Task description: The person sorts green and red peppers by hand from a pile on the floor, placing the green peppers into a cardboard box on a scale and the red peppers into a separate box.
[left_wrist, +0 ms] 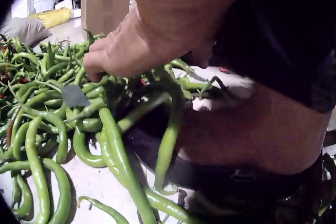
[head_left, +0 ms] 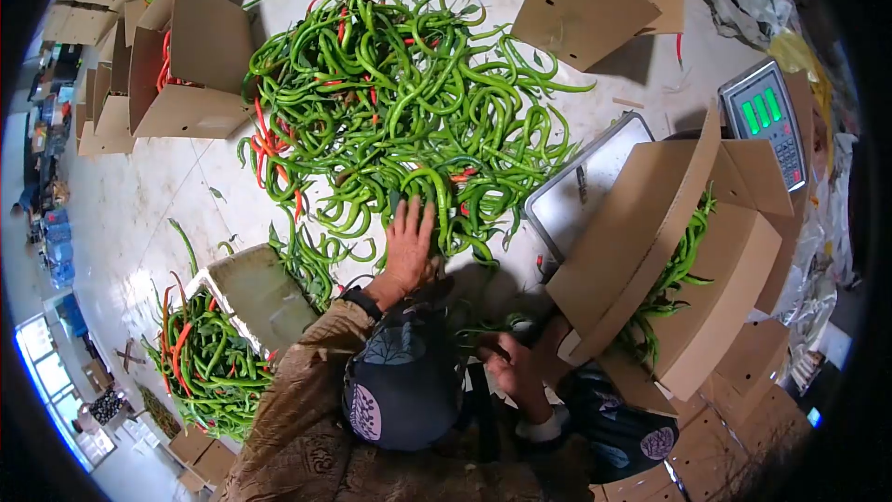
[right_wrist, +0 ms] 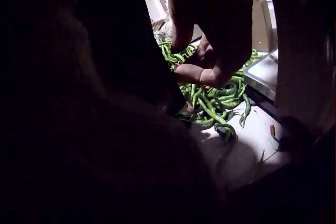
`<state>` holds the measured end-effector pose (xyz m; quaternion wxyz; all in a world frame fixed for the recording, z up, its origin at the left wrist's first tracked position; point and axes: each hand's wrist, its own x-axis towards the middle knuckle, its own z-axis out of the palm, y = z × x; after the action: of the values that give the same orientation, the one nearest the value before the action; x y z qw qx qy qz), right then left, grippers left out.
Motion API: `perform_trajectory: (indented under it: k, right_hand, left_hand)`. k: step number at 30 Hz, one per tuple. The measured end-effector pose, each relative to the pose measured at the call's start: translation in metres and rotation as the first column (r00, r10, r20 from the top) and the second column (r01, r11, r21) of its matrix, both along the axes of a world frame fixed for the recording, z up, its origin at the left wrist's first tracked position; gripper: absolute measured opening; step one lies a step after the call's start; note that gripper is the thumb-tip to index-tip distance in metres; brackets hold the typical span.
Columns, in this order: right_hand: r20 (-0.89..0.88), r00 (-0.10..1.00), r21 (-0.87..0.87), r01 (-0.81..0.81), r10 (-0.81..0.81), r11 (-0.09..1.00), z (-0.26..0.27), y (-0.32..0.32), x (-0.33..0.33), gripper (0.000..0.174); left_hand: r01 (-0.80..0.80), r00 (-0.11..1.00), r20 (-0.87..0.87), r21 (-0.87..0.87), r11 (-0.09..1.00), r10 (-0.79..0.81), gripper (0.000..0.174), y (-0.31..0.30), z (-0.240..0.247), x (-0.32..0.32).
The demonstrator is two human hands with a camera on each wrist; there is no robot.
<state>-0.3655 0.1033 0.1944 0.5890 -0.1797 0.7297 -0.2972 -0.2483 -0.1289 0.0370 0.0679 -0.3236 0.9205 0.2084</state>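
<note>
A wide heap of long green peppers (head_left: 418, 102), with some red ones mixed in, lies on the pale floor. The left hand (head_left: 409, 246) rests at the heap's near edge, its fingers extended over the peppers. In the left wrist view the same hand (left_wrist: 126, 50) touches the green peppers (left_wrist: 113, 145) from above, its fingertips partly hidden. Near the knees, off the heap, the right hand (head_left: 513, 374) has loosely bent fingers and no pepper visible in it. The right wrist view is dark; there the hand (right_wrist: 210, 50) appears in front of the peppers (right_wrist: 212, 111).
An open carton (head_left: 641, 223) holding green peppers stands at the right, beside a metal scale plate (head_left: 590, 181) and its lit display (head_left: 764, 112). More cartons (head_left: 209, 46) stand at upper left and top right. A tipped white box (head_left: 260, 297) lies by peppers at lower left.
</note>
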Motion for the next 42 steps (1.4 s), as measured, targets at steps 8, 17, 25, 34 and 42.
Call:
perform_trajectory:
  k: [8, 17, 25, 34, 42]
  right_hand:
    - [-0.014, 1.0, -0.012, 0.002, -0.002, 1.0, -0.036, 0.024, 0.013, 0.027]
    - [-0.088, 0.988, -0.278, 0.095, -0.124, 0.956, -0.017, 0.015, 0.005, 0.029]
    - [-0.153, 0.98, -0.358, 0.068, -0.13, 0.931, -0.015, 0.012, 0.009, 0.027]
    - [-0.126, 0.986, -0.237, 0.073, -0.105, 0.969, 0.001, 0.002, 0.007, 0.023]
    - [-0.11, 0.977, -0.388, 0.126, -0.182, 0.913, -0.007, 0.001, 0.013, 0.029]
  left_hand:
    - [0.033, 0.998, 0.06, -0.262, 0.965, -0.018, 0.068, -0.021, -0.028, -0.022]
    - [0.004, 0.978, 0.207, -0.157, 0.988, 0.029, 0.069, -0.033, -0.023, -0.012]
    - [0.046, 0.972, 0.233, -0.182, 0.982, -0.002, 0.05, -0.04, -0.027, -0.019]
    - [0.106, 0.985, 0.152, -0.133, 0.986, -0.085, 0.046, -0.028, -0.017, -0.001]
    - [0.0, 0.997, 0.071, -0.266, 0.964, 0.019, 0.047, -0.009, -0.036, -0.008]
